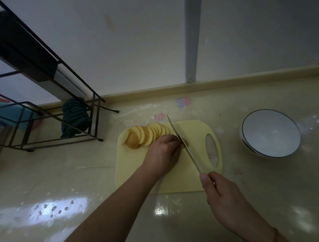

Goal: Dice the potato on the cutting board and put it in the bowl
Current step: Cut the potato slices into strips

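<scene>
The left hand (pixel 163 153) curls over the potato (pixel 146 134) on the cutting board (pixel 176 178); the right hand (pixel 224 196) grips the knife (pixel 185 147). Right of the board, a bowl (pixel 270 132) sits on the desk (pixel 66 179).

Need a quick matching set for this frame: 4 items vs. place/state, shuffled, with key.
Column 1:
1. bowl
2. knife
3. potato slices
4. cloth

Column 2:
A. fanned out on the cutting board's far left
B. hanging on the wire rack
C. held by the right hand
D. white, right of the board

Pairs: 1-D, 2-C, 3-A, 4-B
</scene>
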Motion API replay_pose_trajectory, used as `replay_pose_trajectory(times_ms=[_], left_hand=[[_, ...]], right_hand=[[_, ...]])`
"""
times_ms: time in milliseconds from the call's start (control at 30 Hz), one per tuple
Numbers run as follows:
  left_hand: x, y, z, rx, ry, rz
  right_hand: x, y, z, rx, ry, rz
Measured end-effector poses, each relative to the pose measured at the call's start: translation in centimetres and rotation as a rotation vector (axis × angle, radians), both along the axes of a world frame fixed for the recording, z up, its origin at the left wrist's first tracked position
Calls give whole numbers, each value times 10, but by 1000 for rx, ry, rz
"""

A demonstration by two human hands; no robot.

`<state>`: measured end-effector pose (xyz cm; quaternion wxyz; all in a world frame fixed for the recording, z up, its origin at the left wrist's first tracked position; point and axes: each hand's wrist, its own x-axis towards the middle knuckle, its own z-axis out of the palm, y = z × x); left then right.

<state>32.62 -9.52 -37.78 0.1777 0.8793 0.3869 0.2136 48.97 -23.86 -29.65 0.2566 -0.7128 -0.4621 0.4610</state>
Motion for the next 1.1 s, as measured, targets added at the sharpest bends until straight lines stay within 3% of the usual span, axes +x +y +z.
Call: replay_pose_trajectory(times_ms=[1100], left_hand=[[7, -15, 2, -85, -82, 198]], right_hand=[[-6, -4, -5, -7, -54, 59]])
